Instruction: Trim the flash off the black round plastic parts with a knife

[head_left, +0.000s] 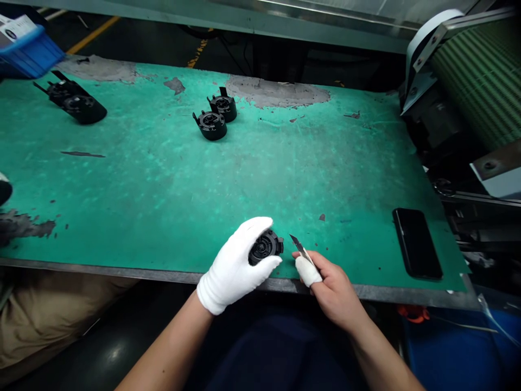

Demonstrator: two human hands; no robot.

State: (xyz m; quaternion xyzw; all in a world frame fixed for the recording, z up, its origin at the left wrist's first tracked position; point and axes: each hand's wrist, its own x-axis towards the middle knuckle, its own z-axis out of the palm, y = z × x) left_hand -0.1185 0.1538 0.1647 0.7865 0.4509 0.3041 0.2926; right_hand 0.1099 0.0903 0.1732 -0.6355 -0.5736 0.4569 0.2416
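Observation:
My left hand (238, 263), in a white glove, is wrapped around a round black plastic part (265, 247) near the table's front edge. The part's ringed face is turned up, and a small tab sticks out at its right side. Just to the right, my right hand (331, 285) is bare except for a white cover on the thumb. It grips a utility knife (303, 251), whose dark blade points up and left toward the part without touching it. Most of the knife's handle is hidden inside the fingers.
Several similar black parts (212, 125) stand farther back on the worn green table (285, 174), in the middle and at left. A black phone (417, 243) lies at right, near a green conveyor belt (480, 76). A blue bin (32, 54) is at far left, above a seated person's leg (52, 315).

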